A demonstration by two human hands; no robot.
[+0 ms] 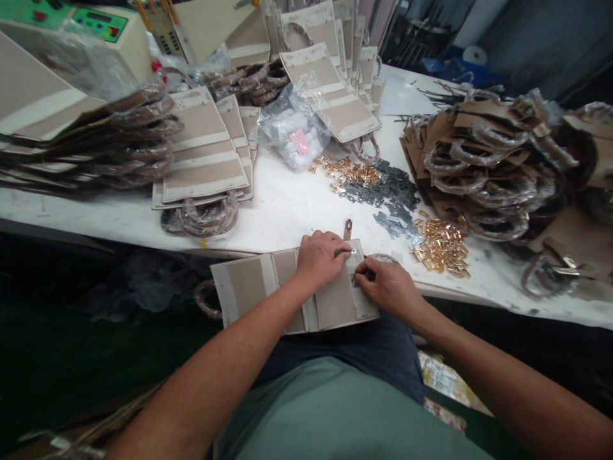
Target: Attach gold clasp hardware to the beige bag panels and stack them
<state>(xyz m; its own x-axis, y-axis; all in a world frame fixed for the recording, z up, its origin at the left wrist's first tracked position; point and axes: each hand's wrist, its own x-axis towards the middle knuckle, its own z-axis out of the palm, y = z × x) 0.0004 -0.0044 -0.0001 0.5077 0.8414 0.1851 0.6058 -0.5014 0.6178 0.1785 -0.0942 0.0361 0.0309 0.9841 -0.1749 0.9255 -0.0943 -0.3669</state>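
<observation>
A beige handbag panel [335,300] with pale strips lies open across my lap against the table edge. My left hand [322,257] rests on its upper part, fingers bent and pressed together beside a small shiny metal piece [353,251]; what is under the fingertips is hidden. Against the panel's right part, my right hand [387,282] pinches a small dark metal plate [354,279] between thumb and fingers. A narrow brown tab with metal fittings [348,229] sticks up past the panel's top edge. One plastic-wrapped handle [207,299] shows at the panel's left end.
Gold-coloured fittings [441,248] and dark metal plates [383,188] lie in heaps on the white table [287,211]. Stacked bag panels [205,147] stand left, wrapped brown bags [488,166] right. Behind are a clear plastic bag [294,131] and a machine with green panels [103,25].
</observation>
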